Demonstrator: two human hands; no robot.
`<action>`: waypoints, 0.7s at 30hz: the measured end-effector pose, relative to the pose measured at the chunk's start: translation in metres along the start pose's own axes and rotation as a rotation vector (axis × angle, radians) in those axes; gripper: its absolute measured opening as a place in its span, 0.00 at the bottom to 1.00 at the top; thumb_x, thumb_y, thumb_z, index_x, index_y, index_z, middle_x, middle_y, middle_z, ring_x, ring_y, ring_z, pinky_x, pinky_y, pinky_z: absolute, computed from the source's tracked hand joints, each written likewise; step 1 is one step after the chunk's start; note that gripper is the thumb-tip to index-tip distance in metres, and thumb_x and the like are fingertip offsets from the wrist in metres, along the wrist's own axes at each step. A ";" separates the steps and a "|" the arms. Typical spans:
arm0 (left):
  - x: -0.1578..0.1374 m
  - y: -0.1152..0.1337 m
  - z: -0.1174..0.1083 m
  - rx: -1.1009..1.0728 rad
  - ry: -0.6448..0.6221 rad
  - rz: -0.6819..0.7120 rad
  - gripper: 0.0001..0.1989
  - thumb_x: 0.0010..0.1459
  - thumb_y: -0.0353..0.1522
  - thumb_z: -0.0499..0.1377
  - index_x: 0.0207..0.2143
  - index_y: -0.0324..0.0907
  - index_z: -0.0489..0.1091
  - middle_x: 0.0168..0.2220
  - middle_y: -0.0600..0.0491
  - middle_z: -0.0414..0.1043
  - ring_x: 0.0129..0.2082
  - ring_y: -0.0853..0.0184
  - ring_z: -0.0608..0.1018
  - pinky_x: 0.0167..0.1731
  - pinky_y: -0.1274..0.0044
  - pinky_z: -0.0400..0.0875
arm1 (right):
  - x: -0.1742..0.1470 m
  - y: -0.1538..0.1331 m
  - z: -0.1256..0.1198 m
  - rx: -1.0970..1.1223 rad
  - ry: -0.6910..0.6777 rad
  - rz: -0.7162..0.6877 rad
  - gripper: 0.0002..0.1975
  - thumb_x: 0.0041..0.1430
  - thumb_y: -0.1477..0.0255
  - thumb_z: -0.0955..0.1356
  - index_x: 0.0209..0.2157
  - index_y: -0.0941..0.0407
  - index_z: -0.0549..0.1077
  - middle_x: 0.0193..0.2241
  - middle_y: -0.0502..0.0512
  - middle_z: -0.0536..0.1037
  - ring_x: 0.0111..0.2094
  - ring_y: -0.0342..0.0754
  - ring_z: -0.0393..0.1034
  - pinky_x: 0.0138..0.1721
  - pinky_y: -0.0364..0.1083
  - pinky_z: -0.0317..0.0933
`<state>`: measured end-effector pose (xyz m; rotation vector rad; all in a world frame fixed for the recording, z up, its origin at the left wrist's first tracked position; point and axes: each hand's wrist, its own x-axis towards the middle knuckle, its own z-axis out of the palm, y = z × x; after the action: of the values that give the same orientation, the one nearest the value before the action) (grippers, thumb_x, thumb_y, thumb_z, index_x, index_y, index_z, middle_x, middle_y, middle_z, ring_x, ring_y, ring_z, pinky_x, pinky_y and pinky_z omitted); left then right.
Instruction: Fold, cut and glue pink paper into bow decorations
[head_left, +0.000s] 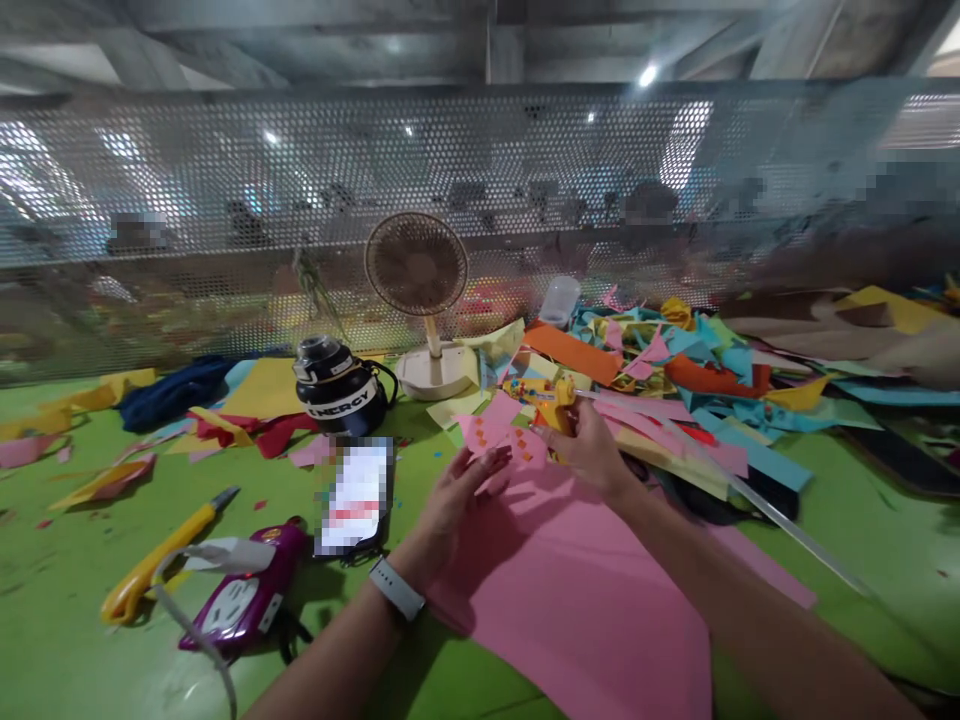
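My right hand (589, 445) is closed around a yellow hot glue gun (551, 395) with a coloured pattern on its front. A long translucent glue stick (739, 485) runs out of its back toward the lower right. The gun's nozzle points left, above a pink paper cutout (525, 448) dotted with small orange pieces. At the cutout's lower left edge, my left hand (469, 490) grips it with curled fingers; part of the grip is hidden. Below both hands a large sheet of pink paper (592, 610) covers the green table (420, 655).
A small fan (417, 265) stands by the perforated metal screen (225, 180). Left of centre are a dark jug (341, 395), a phone (356, 495), a yellow cutter (161, 565) and a purple corded device (251, 590). Coloured paper scraps (675, 360) pile up at the right.
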<state>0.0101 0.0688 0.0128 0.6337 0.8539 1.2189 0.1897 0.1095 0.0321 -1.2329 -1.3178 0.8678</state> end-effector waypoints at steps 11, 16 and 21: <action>0.003 0.013 -0.006 0.140 0.219 0.145 0.22 0.46 0.49 0.66 0.22 0.39 0.68 0.22 0.50 0.76 0.26 0.66 0.79 0.28 0.78 0.68 | 0.015 -0.002 -0.018 -0.057 0.060 -0.109 0.20 0.43 0.62 0.71 0.38 0.55 0.66 0.35 0.55 0.77 0.37 0.51 0.72 0.41 0.50 0.66; -0.007 0.011 0.016 0.177 0.050 0.063 0.20 0.46 0.45 0.69 0.36 0.42 0.71 0.41 0.47 0.78 0.42 0.63 0.79 0.37 0.76 0.71 | 0.013 -0.001 -0.016 -0.090 0.076 -0.121 0.19 0.45 0.62 0.70 0.38 0.55 0.67 0.38 0.58 0.77 0.39 0.53 0.71 0.41 0.51 0.66; -0.006 0.001 0.044 0.035 0.073 0.002 0.23 0.41 0.36 0.73 0.39 0.43 0.69 0.41 0.51 0.77 0.40 0.66 0.79 0.39 0.76 0.71 | 0.007 -0.002 -0.009 -0.160 0.074 -0.197 0.17 0.48 0.63 0.69 0.40 0.54 0.69 0.38 0.58 0.77 0.40 0.54 0.71 0.43 0.52 0.65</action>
<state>0.0456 0.0642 0.0391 0.6209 0.9377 1.2378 0.1993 0.1145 0.0367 -1.2215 -1.4426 0.5815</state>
